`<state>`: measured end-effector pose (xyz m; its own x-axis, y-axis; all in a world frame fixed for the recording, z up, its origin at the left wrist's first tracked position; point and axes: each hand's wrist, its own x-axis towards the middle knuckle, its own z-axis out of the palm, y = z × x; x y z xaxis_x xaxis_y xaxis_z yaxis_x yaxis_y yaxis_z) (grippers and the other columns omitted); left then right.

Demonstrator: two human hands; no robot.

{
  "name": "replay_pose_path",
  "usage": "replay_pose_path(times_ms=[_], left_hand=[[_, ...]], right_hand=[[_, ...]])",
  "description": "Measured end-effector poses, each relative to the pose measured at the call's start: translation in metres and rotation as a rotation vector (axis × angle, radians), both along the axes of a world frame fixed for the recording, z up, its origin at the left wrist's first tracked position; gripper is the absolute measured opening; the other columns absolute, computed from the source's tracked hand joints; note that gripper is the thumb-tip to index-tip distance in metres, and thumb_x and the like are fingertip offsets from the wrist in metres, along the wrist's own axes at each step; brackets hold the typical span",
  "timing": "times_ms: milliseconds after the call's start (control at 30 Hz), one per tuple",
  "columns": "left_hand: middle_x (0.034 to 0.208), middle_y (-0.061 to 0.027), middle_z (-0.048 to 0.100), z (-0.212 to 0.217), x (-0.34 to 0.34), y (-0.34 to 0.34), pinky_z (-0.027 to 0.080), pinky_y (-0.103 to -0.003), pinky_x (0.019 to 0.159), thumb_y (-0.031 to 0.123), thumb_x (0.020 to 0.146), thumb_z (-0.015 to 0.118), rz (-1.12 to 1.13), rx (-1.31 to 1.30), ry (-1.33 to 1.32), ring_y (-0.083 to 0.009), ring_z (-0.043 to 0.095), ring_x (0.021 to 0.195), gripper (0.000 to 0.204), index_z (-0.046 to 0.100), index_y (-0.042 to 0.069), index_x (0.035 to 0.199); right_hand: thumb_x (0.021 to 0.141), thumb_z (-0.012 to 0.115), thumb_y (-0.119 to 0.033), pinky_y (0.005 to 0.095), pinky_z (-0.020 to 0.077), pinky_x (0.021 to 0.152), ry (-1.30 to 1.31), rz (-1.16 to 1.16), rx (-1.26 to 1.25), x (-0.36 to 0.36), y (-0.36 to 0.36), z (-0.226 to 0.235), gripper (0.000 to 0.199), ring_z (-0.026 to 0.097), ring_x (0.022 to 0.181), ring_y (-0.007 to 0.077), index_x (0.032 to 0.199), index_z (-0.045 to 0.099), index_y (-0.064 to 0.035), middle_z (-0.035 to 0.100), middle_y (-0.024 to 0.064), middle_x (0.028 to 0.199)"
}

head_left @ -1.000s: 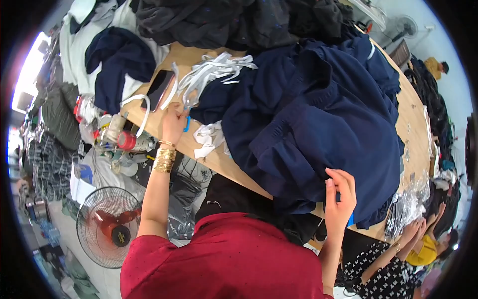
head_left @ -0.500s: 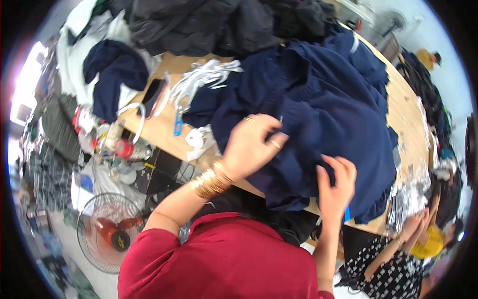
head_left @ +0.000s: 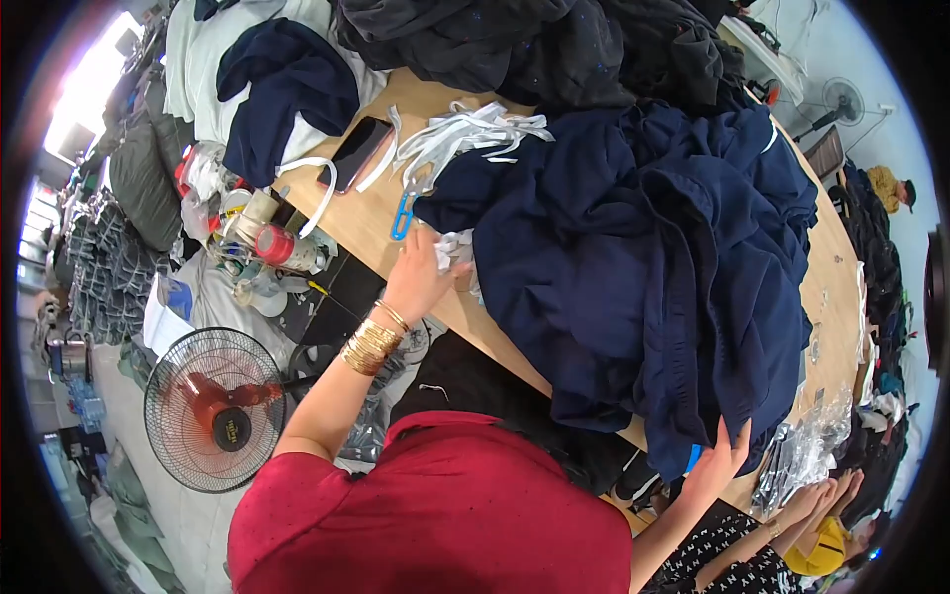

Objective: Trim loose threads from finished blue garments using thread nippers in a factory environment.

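Note:
A heap of navy blue garments point(head_left: 584, 287) covers much of the wooden table point(head_left: 346, 230) before me. My right hand point(head_left: 720, 457) is at its near right edge, fingers closed on the fold of a navy garment point(head_left: 727, 327) with a long band. My left hand point(head_left: 421, 272) reaches to the left side of the heap. Its fingers and thumb curl round white crumpled scraps point(head_left: 453, 249). Beside those fingers lies a small blue-handled tool point(head_left: 403, 218), its tip under a bundle of white strips point(head_left: 470, 134). Something bright blue shows by my right hand.
A phone point(head_left: 356, 153) lies near white and navy cloth point(head_left: 287, 89). Dark garments point(head_left: 475, 49) are piled at the far side. Left of the table stand a fan point(head_left: 216, 411) and a red-labelled jar point(head_left: 280, 246). Another person's hands point(head_left: 816, 503) are near clear plastic point(head_left: 807, 460).
My left hand has moved left from the navy garment to the white scraps. My right hand has shifted right and nearer, taking the garment's edge. The garment's band now lies lengthwise toward me.

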<state>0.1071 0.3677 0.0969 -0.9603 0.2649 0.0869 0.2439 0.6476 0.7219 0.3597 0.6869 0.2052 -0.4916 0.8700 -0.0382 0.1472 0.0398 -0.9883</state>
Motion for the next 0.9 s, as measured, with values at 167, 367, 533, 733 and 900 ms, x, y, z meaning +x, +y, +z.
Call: replay_pose_path(times_ms=[167,367,533,733,900], left_hand=[[0.088,-0.0152,0.06,-0.044,-0.022,0.0,0.05,-0.037,0.07,0.017,0.076,0.068,-0.145,-0.272,0.118,-0.0292,0.062,0.084,0.034,0.051,-0.001,0.098],[0.068,-0.0037,0.062,0.072,-0.117,-0.011,0.048,-0.024,0.053,0.014,0.078,0.065,-0.326,0.256,-0.354,-0.008,0.059,0.06,0.015,0.063,0.0,0.082],[0.073,-0.0033,0.064,0.138,-0.209,0.027,0.049,-0.023,0.057,0.015,0.081,0.063,-0.213,0.425,0.034,-0.0091,0.061,0.065,0.017,0.066,0.0,0.087],[0.099,-0.017,0.065,0.115,-0.233,0.075,0.05,-0.035,0.083,0.017,0.076,0.063,-0.471,-0.31,0.413,-0.0281,0.064,0.09,0.033,0.062,0.002,0.105],[0.112,-0.014,0.06,0.204,-0.071,0.156,0.045,-0.034,0.09,0.018,0.079,0.065,-1.05,0.262,0.251,-0.0244,0.059,0.102,0.045,0.054,0.003,0.12]], right_hand=[[0.082,0.053,0.003,0.0284,0.0364,0.097,-0.028,0.107,0.085,-0.031,-0.003,0.007,0.042,0.052,0.11,0.0194,0.124,0.048,0.0072,0.053,0.0115,0.122],[0.077,0.047,0.009,0.0284,0.034,0.101,-0.076,0.08,0.134,-0.026,0.006,0.004,0.051,0.051,0.113,0.0206,0.128,0.042,0.0095,0.052,0.0158,0.124],[0.079,0.048,0.007,0.0278,0.035,0.099,-0.052,0.053,0.196,-0.031,0.0,0.023,0.046,0.052,0.111,0.0193,0.125,0.045,0.0098,0.054,0.0143,0.121],[0.08,0.051,0.003,0.0256,0.0365,0.094,-0.168,0.052,0.498,-0.024,0.018,0.019,0.036,0.053,0.105,0.0157,0.116,0.053,0.0062,0.058,0.0095,0.111],[0.082,0.054,0.0,0.0232,0.0408,0.086,-0.003,0.07,0.257,-0.04,0.001,0.043,0.026,0.055,0.094,0.0117,0.107,0.058,0.0056,0.062,0.0059,0.1]])
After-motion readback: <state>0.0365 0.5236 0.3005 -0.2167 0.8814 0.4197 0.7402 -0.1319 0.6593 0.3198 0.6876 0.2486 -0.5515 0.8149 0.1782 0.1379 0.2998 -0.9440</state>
